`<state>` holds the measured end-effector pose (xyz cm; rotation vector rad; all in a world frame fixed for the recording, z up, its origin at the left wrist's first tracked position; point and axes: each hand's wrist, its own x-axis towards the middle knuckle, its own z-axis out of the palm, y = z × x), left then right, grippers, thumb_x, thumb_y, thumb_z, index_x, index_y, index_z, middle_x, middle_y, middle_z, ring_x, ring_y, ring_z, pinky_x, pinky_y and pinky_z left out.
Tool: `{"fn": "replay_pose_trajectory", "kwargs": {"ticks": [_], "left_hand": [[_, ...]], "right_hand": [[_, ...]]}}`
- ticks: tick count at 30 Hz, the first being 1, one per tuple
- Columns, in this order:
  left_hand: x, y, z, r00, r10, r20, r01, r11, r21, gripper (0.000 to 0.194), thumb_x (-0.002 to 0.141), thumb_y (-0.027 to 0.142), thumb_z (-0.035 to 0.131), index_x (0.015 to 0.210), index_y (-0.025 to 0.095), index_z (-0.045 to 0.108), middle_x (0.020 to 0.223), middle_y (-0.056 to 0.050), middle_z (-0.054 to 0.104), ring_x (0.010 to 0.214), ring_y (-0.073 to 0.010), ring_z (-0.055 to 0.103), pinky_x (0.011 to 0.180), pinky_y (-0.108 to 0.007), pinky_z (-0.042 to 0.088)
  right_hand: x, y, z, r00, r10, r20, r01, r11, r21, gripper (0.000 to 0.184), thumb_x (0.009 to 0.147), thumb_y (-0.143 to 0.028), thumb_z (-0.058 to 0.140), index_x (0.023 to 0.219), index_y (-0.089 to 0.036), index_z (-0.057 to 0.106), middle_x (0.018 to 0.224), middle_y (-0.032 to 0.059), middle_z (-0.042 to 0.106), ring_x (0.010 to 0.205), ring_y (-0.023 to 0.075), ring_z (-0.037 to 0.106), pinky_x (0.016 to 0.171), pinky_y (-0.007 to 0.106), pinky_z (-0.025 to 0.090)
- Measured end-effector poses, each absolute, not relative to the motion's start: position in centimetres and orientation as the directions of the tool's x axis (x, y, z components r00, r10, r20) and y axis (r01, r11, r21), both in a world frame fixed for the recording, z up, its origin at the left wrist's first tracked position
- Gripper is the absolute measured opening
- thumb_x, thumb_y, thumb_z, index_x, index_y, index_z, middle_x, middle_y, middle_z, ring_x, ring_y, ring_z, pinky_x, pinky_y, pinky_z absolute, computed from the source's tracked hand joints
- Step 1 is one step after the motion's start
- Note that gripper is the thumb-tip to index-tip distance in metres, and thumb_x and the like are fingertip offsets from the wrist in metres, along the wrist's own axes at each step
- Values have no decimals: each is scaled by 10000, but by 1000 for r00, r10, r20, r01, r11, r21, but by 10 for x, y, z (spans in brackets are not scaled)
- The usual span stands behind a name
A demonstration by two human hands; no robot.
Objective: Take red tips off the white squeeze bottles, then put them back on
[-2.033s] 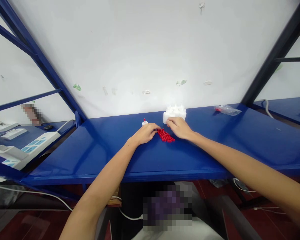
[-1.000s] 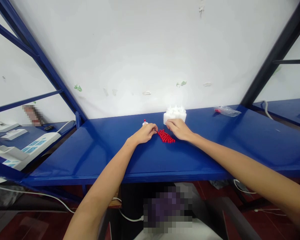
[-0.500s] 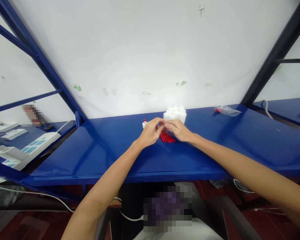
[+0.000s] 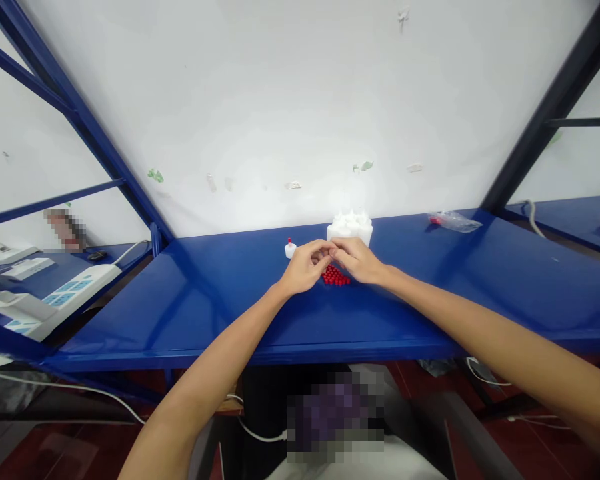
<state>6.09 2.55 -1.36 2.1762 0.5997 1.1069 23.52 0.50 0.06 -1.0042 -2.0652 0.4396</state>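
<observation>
My left hand (image 4: 307, 267) and my right hand (image 4: 359, 260) meet fingertip to fingertip over the blue table. Both sets of fingers are curled in a pinch, and whatever lies between them is hidden. Just below the fingers, a cluster of small red caps (image 4: 336, 277) rests on the tabletop, partly covered by my hands. Right behind them stands a tight group of white bottles (image 4: 350, 229) with pointed tips. A single white bottle with a red cap (image 4: 290, 249) stands upright to the left of my left hand.
The blue table (image 4: 220, 293) backs onto a white wall. At the back right lies a clear plastic bag (image 4: 457, 221) with something red in it. Blue metal posts frame both sides. A white power strip (image 4: 75, 297) sits at the left on a neighbouring table.
My left hand has shifted slightly right, so the lone red-capped bottle shows more fully. The fingertips of both hands are still together; the bottles and caps have not moved.
</observation>
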Motion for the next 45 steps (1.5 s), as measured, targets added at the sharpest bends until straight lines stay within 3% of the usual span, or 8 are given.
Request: {"fn": "replay_pose_trajectory", "kwargs": {"ticks": [5, 10, 12, 15, 19, 28, 33, 45], "left_hand": [[56, 37, -14, 394, 724, 567, 81, -641, 763, 257, 905, 401, 593, 986, 158, 620, 775, -16, 598, 573, -81, 517, 538, -204, 445], [28, 62, -10, -27, 773, 634, 224, -613, 757, 258, 905, 389, 563, 1022, 166, 622, 790, -9, 598, 524, -67, 488, 497, -196, 398], [16, 71, -11, -77, 774, 629, 302, -583, 754, 264, 896, 385, 565, 1022, 165, 639, 780, -4, 606, 524, -70, 491, 507, -199, 395], [6, 77, -14, -71, 765, 640, 406, -564, 719, 252, 885, 363, 574, 1010, 168, 673, 775, 3, 614, 500, -65, 443, 513, -204, 379], [5, 78, -17, -34, 757, 652, 474, -562, 678, 223, 877, 338, 585, 980, 175, 697, 772, 5, 618, 499, -67, 421, 526, -211, 373], [5, 77, -15, -59, 739, 671, 485, -566, 666, 248, 883, 371, 580, 987, 175, 689, 725, 20, 585, 510, -66, 427, 543, -206, 379], [3, 78, -16, -47, 725, 687, 495, -581, 647, 264, 887, 369, 581, 990, 160, 706, 746, 2, 616, 537, -76, 443, 561, -212, 389], [1, 85, -24, 27, 712, 701, 579, -583, 570, 239, 887, 349, 585, 952, 169, 729, 693, -6, 636, 599, -117, 526, 638, -248, 442]], "right_hand": [[234, 8, 0, -263, 835, 483, 592, 535, -603, 517, 953, -546, 340, 656, -179, 550, 578, 14, 552, 572, 145, 490, 605, 286, 326], [238, 13, 0, -144, 868, 475, 696, 430, -575, 498, 938, -425, 397, 549, -175, 581, 680, 59, 651, 632, 163, 556, 684, 309, 372], [238, 14, -1, -145, 881, 451, 710, 410, -573, 450, 914, -376, 431, 561, -173, 623, 691, 56, 669, 637, 169, 568, 683, 312, 379], [237, 14, -1, -113, 904, 414, 724, 360, -589, 384, 883, -327, 449, 618, -172, 680, 560, 36, 616, 588, 181, 558, 624, 312, 366], [237, 13, 2, -44, 905, 423, 731, 318, -604, 259, 849, -295, 480, 787, -164, 695, 573, 36, 624, 562, 177, 538, 585, 304, 341], [246, 15, 0, -66, 891, 449, 657, 377, -652, 211, 871, -232, 330, 937, -211, 530, 606, 3, 569, 581, 189, 495, 577, 305, 305], [246, 15, 0, -68, 899, 432, 629, 374, -681, 167, 872, -226, 327, 898, -214, 492, 579, 4, 541, 593, 194, 491, 592, 315, 321], [240, 12, 3, -197, 874, 444, 717, 438, -542, 156, 842, -276, 459, 746, -193, 549, 637, 12, 543, 608, 155, 460, 608, 295, 291]]}}
